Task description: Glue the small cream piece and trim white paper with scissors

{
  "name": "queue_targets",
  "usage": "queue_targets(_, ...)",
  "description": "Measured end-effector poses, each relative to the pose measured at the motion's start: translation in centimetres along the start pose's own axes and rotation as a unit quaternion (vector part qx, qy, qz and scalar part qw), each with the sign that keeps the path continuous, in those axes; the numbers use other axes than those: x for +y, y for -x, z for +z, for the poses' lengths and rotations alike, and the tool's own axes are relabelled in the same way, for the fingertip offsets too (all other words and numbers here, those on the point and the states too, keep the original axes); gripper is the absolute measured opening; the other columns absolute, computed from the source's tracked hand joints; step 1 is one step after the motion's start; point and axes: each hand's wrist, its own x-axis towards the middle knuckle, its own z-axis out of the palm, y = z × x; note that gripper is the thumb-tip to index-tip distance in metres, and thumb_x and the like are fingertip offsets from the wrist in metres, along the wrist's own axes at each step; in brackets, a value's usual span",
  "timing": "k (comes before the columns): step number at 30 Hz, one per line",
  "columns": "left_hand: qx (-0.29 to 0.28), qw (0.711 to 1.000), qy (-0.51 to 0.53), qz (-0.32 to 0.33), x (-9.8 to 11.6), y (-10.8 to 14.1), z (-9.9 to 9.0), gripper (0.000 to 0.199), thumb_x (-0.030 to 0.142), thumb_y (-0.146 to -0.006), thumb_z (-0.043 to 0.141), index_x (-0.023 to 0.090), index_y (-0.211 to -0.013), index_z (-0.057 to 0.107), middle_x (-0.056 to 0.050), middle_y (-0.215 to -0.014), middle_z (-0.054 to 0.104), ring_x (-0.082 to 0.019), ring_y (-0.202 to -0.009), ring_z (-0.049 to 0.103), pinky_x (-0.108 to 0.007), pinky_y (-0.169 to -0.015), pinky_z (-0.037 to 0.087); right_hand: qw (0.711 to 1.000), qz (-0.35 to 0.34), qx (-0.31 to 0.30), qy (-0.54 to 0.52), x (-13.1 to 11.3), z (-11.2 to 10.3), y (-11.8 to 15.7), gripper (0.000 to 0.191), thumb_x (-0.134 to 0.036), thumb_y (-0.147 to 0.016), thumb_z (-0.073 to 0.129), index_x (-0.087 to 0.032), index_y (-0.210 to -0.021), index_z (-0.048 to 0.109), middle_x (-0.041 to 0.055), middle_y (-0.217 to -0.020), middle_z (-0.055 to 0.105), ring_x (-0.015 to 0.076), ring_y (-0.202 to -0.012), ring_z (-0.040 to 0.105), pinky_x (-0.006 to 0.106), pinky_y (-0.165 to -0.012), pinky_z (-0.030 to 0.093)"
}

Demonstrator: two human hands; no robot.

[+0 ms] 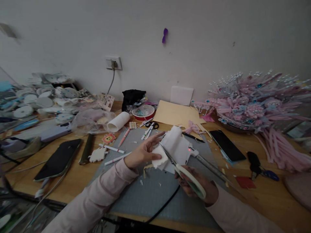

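Over the grey cutting mat, my left hand pinches a small white piece that looks like paper or foam, thumb on top. My right hand grips scissors with pale handles, and their blades reach up-left to the edge of the white piece. Whether the blades are cutting into it I cannot tell. Beneath and behind lie white sheets. A glue gun with a small red light rests at their right side, partly covered.
Markers and black-handled scissors lie behind my left hand. A dark phone is at left, another phone and keys at right. A pink beaded headdress stands back right; a white roll lies behind the mat.
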Motion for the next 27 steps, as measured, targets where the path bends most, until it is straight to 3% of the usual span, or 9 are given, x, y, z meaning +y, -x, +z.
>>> queue_targets(4,0.05,0.999,-0.004,0.013,-0.4,-0.1,0.5,0.048,0.006,-0.053,0.076,0.023,-0.095,0.058,-0.002,-0.105,0.059,-0.015,-0.091,0.055,-0.024,-0.077,0.043,0.997,-0.038,0.058,0.016,-0.3,1.0,0.3,0.033,-0.039,-0.059,0.075,-0.014,-0.071,0.057,-0.0084,-0.045,0.046,0.0011,-0.027,0.028,0.013,-0.025,0.02)
queue_targets(7,0.058,0.998,0.003,0.004,-0.6,-0.1,0.7,0.042,0.007,-0.053,0.076,0.021,-0.087,0.055,0.002,-0.091,0.057,-0.009,-0.073,0.053,-0.019,-0.065,0.042,0.998,-0.018,0.054,0.022,-0.3,0.9,0.3,0.035,-0.042,-0.06,0.074,-0.013,-0.07,0.057,-0.009,-0.045,0.046,0.0004,-0.025,0.026,0.012,-0.023,0.021)
queue_targets(16,0.019,0.998,-0.027,-0.054,-0.3,0.1,0.3,0.052,0.014,-0.054,0.076,0.018,-0.103,0.061,-0.003,-0.093,0.062,-0.014,-0.074,0.056,-0.024,-0.067,0.043,0.999,-0.011,0.036,0.03,-0.3,0.4,0.5,0.041,-0.046,-0.056,0.076,-0.013,-0.072,0.057,-0.0094,-0.045,0.045,-0.0011,-0.025,0.025,0.012,-0.023,0.019)
queue_targets(22,0.016,0.997,-0.028,-0.064,-0.6,0.3,-0.1,0.055,0.014,-0.053,0.077,0.017,-0.107,0.063,-0.006,-0.092,0.065,-0.019,-0.081,0.06,-0.027,-0.072,0.045,0.997,0.068,-0.025,0.015,-0.1,-1.3,-0.2,0.035,-0.044,-0.063,0.071,-0.014,-0.075,0.057,-0.008,-0.047,0.047,0.0029,-0.026,0.032,0.016,-0.026,0.026)
queue_targets(27,0.014,0.996,0.028,-0.085,-0.8,0.3,-0.1,0.059,0.011,-0.051,0.077,0.017,-0.108,0.063,-0.005,-0.092,0.066,-0.015,-0.074,0.061,-0.023,-0.065,0.047,0.999,0.037,0.004,0.031,0.0,-0.8,0.0,0.035,-0.042,-0.061,0.073,-0.014,-0.074,0.057,-0.0084,-0.047,0.046,0.0018,-0.026,0.029,0.015,-0.026,0.021)
